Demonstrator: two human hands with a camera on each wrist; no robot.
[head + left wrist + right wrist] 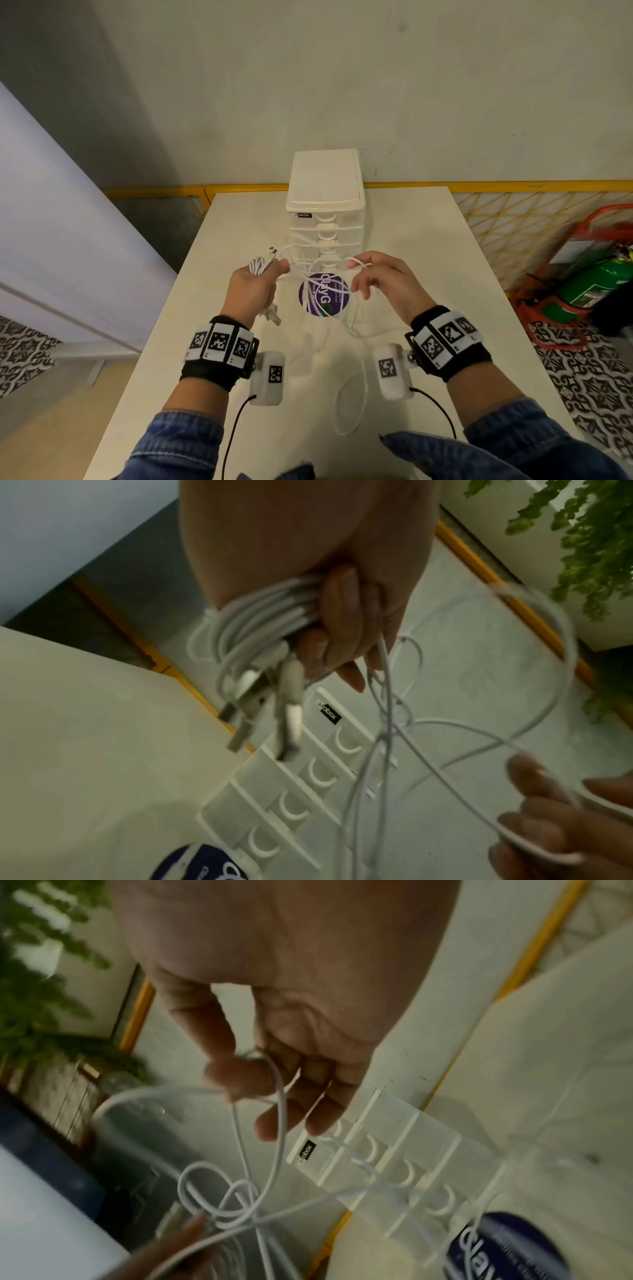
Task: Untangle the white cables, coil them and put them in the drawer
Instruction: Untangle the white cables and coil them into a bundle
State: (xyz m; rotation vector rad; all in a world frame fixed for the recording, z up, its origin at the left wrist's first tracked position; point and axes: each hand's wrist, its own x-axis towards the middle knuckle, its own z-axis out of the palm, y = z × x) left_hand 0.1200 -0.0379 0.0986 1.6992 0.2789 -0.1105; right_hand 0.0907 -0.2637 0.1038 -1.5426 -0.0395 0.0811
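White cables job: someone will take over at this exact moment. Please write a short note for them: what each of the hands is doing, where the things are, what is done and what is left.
Left hand: grips a coiled bundle of white cable, plugs sticking out past the fingers.
Right hand: pinches a loose strand between thumb and fingers.
Between the hands: a tangle of loops, held above the table; more cable trails on the table toward you.
Drawer unit: at the back of the table, all drawers closed.
Done: one bundle coiled.
Left: free the tangle, coil the rest, open a drawer and put the cables in.
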